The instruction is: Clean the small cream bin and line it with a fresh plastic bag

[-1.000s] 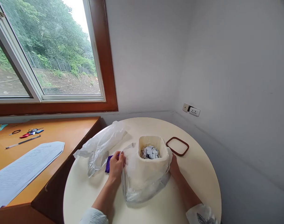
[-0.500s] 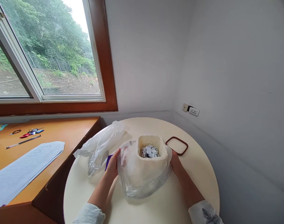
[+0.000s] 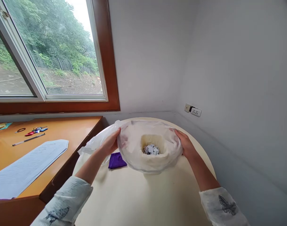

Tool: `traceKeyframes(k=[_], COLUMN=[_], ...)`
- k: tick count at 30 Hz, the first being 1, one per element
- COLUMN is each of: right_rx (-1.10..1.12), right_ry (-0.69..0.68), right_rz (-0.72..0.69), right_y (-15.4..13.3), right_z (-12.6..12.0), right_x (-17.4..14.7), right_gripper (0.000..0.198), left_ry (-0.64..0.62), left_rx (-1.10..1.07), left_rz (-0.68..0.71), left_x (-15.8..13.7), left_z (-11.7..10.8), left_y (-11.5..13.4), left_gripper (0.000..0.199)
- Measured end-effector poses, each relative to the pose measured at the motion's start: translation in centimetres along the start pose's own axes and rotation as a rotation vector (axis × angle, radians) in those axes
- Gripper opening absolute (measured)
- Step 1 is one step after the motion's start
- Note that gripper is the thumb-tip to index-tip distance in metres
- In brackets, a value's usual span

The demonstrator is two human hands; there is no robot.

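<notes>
A thin translucent plastic bag (image 3: 131, 135) lines a small cream trash bin (image 3: 144, 141), its mouth spread wide around the rim. Crumpled paper (image 3: 151, 149) lies at the bottom of the bin. My left hand (image 3: 112, 141) grips the bag's edge on the left, and my right hand (image 3: 184, 142) pinches the edge on the right. Just below my left hand lies a folded purple piece (image 3: 117, 160), its material unclear. Another clear plastic bag (image 3: 93, 143) rests partly behind my left forearm.
The bin stands on a round cream table (image 3: 157, 194). To the left, a wooden desk (image 3: 79, 128) carries papers (image 3: 32, 168), a pen (image 3: 28, 140), keys (image 3: 37, 130) and a black ring (image 3: 21, 130). A wall socket (image 3: 196, 111) is at the right, a window (image 3: 70, 62) at upper left.
Both hands have lifted the bag's edge up and outward, spreading its mouth around the bin. The purple piece now shows more fully; the brown rectangular ring on the right is now hidden.
</notes>
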State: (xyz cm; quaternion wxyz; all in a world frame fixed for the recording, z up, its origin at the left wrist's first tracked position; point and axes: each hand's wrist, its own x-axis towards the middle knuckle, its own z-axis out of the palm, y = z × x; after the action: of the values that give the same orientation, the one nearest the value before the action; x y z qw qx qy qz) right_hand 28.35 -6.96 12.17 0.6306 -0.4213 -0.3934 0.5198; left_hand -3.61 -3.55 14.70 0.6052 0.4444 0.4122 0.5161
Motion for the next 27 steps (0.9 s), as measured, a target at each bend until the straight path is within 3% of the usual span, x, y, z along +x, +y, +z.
traceKeyframes(k=[3,7,10,13,18,22,25,27], right_rx=[-0.061,-0.194,-0.331,-0.489,-0.778,-0.99,-1.122,-1.17], right_ry=[-0.04,-0.159,-0.242,-0.321,-0.458,-0.45,-0.447,-0.442], right_rz=[-0.015,-0.023,-0.01,0.01,0.107,0.144,0.119,0.058], right_y=[-1.8,-3.6,-4.5,-5.0,-5.8,-6.5,-7.2,-8.0], right_z=[-0.5,-2.3,-4.1,-5.5,-5.6,-4.8,-4.3,-3.9], right_x=[-1.7,-4.2,-6.0,-7.7,-10.1,-11.5,-12.0,-11.8], right_gripper=[0.038,0.036,0.03,0.025,0.025,0.052,0.062,0.048], left_ry=[-0.172,-0.269,-0.292,-0.233,-0.178,-0.255,-0.345,-0.299], left_rx=[0.013,0.221,0.392,0.489,0.658,0.894,1.143,1.328], left_rz=[-0.069,-0.079,-0.091,-0.101,-0.028,0.058,0.109,0.154], left_x=[-1.5,-3.8,-5.7,-7.4,-9.4,-10.9,-11.7,-11.7], left_z=[-1.0,-3.4,-4.9,-5.7,-5.5,-4.5,-3.8,-3.5], left_y=[1.9,4.2,5.5,6.1,5.8,5.9,6.0,6.1], left_gripper=[0.036,0.033,0.027,0.032,0.036,0.036,0.061,0.076])
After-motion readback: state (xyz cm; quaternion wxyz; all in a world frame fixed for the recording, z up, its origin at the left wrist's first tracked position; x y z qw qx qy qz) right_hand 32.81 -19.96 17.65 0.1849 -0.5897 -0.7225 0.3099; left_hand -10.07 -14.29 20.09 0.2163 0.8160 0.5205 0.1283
